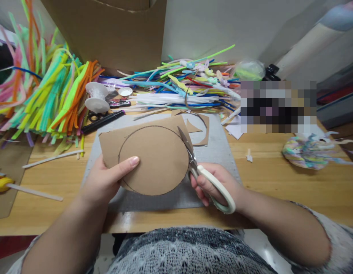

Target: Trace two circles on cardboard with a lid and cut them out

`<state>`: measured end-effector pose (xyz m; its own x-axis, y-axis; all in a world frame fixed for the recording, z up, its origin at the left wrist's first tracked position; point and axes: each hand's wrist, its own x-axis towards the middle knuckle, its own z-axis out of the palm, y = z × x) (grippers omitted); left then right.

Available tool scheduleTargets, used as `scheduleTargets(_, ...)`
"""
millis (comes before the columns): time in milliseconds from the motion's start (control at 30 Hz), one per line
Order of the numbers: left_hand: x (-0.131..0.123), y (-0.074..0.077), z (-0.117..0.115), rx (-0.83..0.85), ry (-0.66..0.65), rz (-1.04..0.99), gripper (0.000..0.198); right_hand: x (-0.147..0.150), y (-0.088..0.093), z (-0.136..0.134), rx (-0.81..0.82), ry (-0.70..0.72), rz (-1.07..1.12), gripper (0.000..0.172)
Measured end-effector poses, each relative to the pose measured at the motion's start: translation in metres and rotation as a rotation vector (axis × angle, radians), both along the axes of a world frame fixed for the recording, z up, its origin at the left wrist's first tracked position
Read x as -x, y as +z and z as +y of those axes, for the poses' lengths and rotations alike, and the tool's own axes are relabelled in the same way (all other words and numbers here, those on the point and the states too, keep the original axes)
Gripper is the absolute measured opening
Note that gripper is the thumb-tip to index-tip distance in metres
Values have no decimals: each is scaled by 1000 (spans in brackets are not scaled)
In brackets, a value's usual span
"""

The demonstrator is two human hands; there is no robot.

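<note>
My left hand [110,175] grips a piece of cardboard [156,160] by its left side, thumb flat on top and fingers hidden beneath. A dark round outline is drawn on the cardboard, and the right and lower edges are cut along it. In my right hand [213,182] is a pair of scissors [219,189] with pale handles. Their blades lie at the cardboard's right edge, pointing up and away from me. A grey cutting mat [130,203] lies under the cardboard. Just behind it rest curved cardboard offcuts [203,121].
Bundles of colourful pipe cleaners [62,91] fill the back left, with more [176,87] along the wall. A spool [97,97] and a black pen-like stick [104,121] lie near the mat. At left is a yellow glue gun [2,183]; at right, a pastel fuzzy bundle [304,152].
</note>
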<state>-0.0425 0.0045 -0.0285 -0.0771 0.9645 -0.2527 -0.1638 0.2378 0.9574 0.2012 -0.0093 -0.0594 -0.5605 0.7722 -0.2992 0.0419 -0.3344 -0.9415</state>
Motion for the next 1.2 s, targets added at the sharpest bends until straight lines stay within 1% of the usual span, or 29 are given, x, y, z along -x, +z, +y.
scheduleTargets(100, 1, -2, 1, -10, -25, -71, 46, 1, 1, 0, 20, -9, -23, 49)
scheduleTargets(200, 0, -4, 2, -22, -13, -197, 38, 3, 2, 1, 14, -44, -55, 48)
scheduleTargets(267, -3, -8, 2, -50, -14, -275, 33, 5, 1, 1, 7, -94, -73, 48)
scheduleTargets(333, -8, -15, 2, -72, -46, -303, 31, 8, -1, 1, 1, -160, -74, 48)
scheduleTargets(400, -13, -23, 1, -63, -69, -278, 33, 11, -4, 0, 10, -205, -64, 47)
scheduleTargets(433, -15, -26, 1, -60, -57, -251, 36, 12, -6, 0, 21, -208, -57, 47)
scheduleTargets(533, -18, -32, 1, -95, 32, -143, 47, 13, -8, -2, 85, -155, -32, 47)
scheduleTargets(600, -18, -31, 1, -124, 55, -72, 55, 12, -7, -2, 134, -100, -2, 50)
scheduleTargets(667, -16, -28, 1, -134, 33, -24, 58, 10, -4, -1, 162, -55, 36, 53)
scheduleTargets(767, -12, -26, 1, -148, 1, 7, 60, 6, 0, -1, 158, -18, 82, 57)
scheduleTargets(933, -10, -27, -1, -151, -12, 27, 58, 5, -1, -1, 132, -9, 103, 57)
scheduleTargets(1067, -10, -26, -4, -132, -48, 43, 62, 4, -2, 0, 115, -4, 79, 57)
scheduleTargets(1200, -12, -24, -5, -120, -32, 0, 65, 3, -4, -1, 88, 1, 87, 57)
